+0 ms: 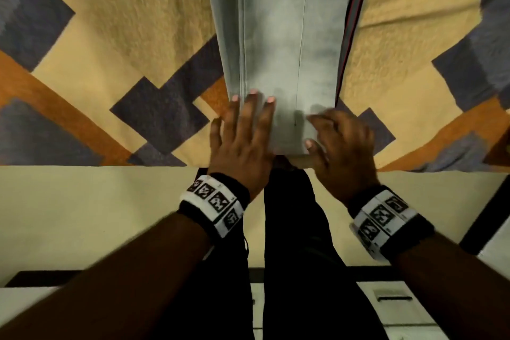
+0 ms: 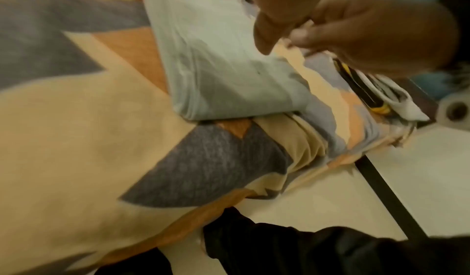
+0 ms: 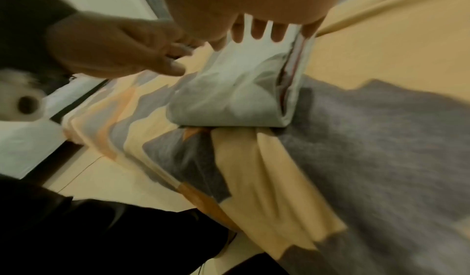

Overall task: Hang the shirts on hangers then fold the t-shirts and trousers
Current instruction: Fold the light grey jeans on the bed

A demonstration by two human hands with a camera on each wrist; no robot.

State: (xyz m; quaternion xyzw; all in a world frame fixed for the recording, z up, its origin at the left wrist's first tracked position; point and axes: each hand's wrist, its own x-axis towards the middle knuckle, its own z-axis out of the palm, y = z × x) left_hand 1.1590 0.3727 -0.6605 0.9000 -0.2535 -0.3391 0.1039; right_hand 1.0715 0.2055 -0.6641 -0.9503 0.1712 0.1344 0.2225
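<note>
**A:** On the patterned bedspread, right at the near edge of the bed, lie the pale grey trousers, stretched away from the person, legs stacked one on the other.

**B:** And both hands are at the near end. The left hand lies flat on the cloth, fingers straight and spread, pressing it down. The right hand has its fingers curled at the hem corner; from the left wrist view it looks like a pinch on the fabric edge.

**A:** So where does that put the job?

**B:** Early in this garment, I'd say. The legs look aligned lengthwise, but the long strip hasn't been doubled over yet, so the crosswise folds are still to come. No hangers or hung shirts in view, so I can't judge that half.

**A:** There's a folded white piece with dark and yellow print off at the bed's edge, though it's too blurred to call.

**B:** Cloth talk: the trousers look like soft, washed cotton, mottled, with a straight seam and a red stripe along the right edge. The bedspread looks fuzzy, with stepped blocks of cream, orange and slate, bunching where it drops over the side
</note>
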